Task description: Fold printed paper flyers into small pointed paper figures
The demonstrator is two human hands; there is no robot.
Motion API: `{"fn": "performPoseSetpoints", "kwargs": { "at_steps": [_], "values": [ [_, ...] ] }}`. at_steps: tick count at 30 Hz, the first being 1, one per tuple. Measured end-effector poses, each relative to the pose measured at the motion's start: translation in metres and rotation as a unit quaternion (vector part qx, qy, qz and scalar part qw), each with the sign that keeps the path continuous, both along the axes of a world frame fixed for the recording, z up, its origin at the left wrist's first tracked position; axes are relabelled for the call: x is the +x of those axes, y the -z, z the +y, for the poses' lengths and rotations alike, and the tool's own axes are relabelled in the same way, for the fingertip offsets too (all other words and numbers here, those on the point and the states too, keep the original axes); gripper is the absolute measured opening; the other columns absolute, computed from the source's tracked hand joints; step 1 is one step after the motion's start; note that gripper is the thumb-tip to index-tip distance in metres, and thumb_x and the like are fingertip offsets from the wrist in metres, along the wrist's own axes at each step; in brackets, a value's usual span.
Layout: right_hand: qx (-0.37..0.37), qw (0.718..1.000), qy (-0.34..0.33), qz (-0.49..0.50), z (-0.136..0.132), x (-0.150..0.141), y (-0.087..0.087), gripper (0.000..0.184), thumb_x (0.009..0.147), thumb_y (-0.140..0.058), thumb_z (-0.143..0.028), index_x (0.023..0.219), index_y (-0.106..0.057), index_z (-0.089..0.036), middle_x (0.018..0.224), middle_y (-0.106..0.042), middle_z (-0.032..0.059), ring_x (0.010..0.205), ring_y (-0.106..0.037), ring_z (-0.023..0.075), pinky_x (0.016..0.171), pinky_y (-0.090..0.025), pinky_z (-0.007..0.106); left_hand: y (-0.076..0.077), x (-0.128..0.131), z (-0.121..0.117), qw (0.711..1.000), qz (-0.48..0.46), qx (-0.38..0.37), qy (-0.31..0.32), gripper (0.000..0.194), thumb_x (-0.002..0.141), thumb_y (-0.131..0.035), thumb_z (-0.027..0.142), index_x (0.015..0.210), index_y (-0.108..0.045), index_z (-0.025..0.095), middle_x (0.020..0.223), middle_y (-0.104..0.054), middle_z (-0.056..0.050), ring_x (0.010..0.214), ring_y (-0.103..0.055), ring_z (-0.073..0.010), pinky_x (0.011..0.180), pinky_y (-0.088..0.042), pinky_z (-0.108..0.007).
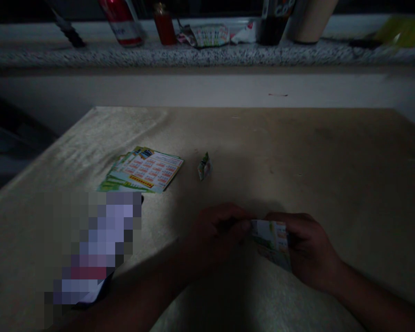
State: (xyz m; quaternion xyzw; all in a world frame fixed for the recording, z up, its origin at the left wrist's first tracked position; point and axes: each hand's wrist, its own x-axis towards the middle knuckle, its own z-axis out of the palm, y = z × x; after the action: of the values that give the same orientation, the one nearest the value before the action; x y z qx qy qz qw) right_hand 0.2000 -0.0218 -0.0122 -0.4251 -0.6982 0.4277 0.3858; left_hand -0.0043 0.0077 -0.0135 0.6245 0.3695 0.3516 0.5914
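Both my hands meet over the front middle of the table, around a small printed paper card that looks folded. My left hand pinches its left upper corner between thumb and fingers. On the card's right side, my right hand is closed, with the fingers partly hidden behind the paper. A stack of similar printed cards, with calendar-like number grids, lies fanned to the left. Between the stack and my hands stands a small folded paper piece in green and white.
A phone-like lit object, blurred out, lies at the left by my forearm. Behind the table runs a speckled stone sill bearing a red can, a small red bottle, a dark bottle and a beige cup.
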Motion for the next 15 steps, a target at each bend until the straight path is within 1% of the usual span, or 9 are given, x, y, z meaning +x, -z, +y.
{"fn": "performPoseSetpoints", "kwargs": {
  "at_steps": [4,6,8,10,12,15],
  "values": [
    [-0.027,0.999,0.034,-0.021,0.0019,0.0005,0.0006,0.017,0.071,-0.06,-0.002,0.067,-0.06,-0.018,0.058,-0.049,-0.0043,0.05,-0.045,0.0104,0.046,-0.035,0.022,-0.0009,-0.0002,0.0016,1.0,0.006,-0.009,0.006,0.017,0.09,-0.064,0.024,0.092,-0.076,0.012,0.072,-0.065,-0.002,0.064,-0.059,-0.0118,0.058,-0.047,-0.02],
    [-0.03,0.999,0.035,-0.024,0.0025,0.0003,0.0009,0.016,0.072,-0.062,-0.003,0.066,-0.061,-0.018,0.056,-0.047,-0.0052,0.049,-0.042,0.0095,0.044,-0.032,0.021,-0.0004,0.0001,0.0015,1.0,0.016,-0.011,0.005,0.018,0.09,-0.064,0.025,0.094,-0.077,0.013,0.071,-0.065,-0.002,0.064,-0.059,-0.012,0.058,-0.047,-0.021],
    [-0.014,0.999,0.028,-0.026,0.0028,0.0003,0.0011,0.013,0.074,-0.063,-0.006,0.068,-0.063,-0.017,0.055,-0.048,-0.0054,0.048,-0.041,0.0091,0.044,-0.032,0.021,-0.0001,0.0002,0.0015,1.0,0.016,-0.017,0.001,0.019,0.091,-0.063,0.026,0.094,-0.077,0.013,0.069,-0.065,-0.002,0.063,-0.059,-0.0124,0.057,-0.047,-0.021],
    [0.001,0.999,0.027,-0.03,0.0027,0.0007,0.0016,0.012,0.075,-0.063,-0.006,0.073,-0.067,-0.017,0.057,-0.053,-0.0044,0.048,-0.045,0.0096,0.045,-0.035,0.021,-0.0002,0.0,0.0016,1.0,0.016,-0.017,0.004,0.02,0.091,-0.063,0.027,0.091,-0.077,0.012,0.068,-0.064,-0.001,0.062,-0.058,-0.0121,0.057,-0.046,-0.021],
    [0.002,0.999,0.033,-0.033,0.0025,0.0013,0.0023,0.014,0.074,-0.063,-0.005,0.077,-0.069,-0.017,0.062,-0.06,-0.0021,0.051,-0.051,0.0111,0.048,-0.04,0.022,-0.0001,-0.0006,0.0016,1.0,0.021,-0.013,0.012,0.02,0.091,-0.063,0.027,0.088,-0.076,0.013,0.068,-0.064,-0.001,0.062,-0.057,-0.0116,0.057,-0.045,-0.021],
    [-0.012,0.998,0.038,-0.039,0.0016,0.0015,0.0028,0.013,0.075,-0.063,-0.006,0.076,-0.07,-0.017,0.063,-0.064,-0.0006,0.052,-0.055,0.0122,0.048,-0.042,0.022,0.0014,-0.0017,0.0018,1.0,0.023,-0.013,0.018,0.02,0.092,-0.063,0.027,0.092,-0.077,0.013,0.07,-0.066,-0.002,0.064,-0.058,-0.0122,0.059,-0.045,-0.022]
  ]
}}
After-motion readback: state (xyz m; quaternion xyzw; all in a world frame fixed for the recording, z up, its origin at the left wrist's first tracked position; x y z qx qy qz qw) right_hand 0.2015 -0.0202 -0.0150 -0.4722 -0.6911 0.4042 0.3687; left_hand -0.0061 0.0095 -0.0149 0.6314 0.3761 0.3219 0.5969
